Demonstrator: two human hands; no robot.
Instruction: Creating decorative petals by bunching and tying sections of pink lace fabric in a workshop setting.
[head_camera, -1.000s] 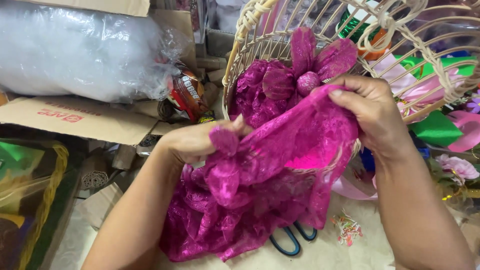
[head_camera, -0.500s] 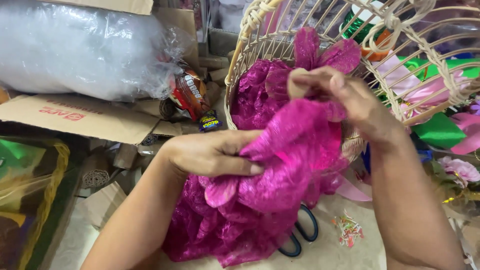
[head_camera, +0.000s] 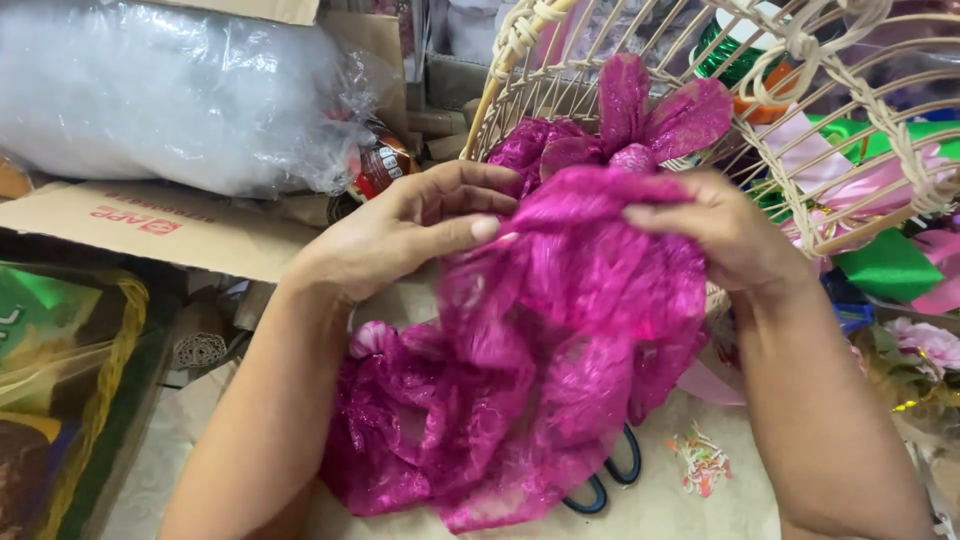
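Magenta glitter fabric being gathered at the rim of a wicker basket, partly formed and mostly still loose

Both hands work on the magenta sheer fabric (head_camera: 560, 330) just in front of the wicker basket (head_camera: 800, 110): the left hand (head_camera: 400, 235) pinches a fold of it between thumb and forefinger, the other fingers lightly curled, and the right hand (head_camera: 725, 235) has its fingers pressed together around the top of the gathered part. Some work looks finished, because a magenta fabric flower (head_camera: 640, 125) with several upright loops already sits at the basket edge, touching the piece in the hands. I judge the job about half done: a long crumpled tail of the fabric hangs down to the table and covers most of the blue-handled scissors (head_camera: 610, 480), so more gathering and fixing remains.
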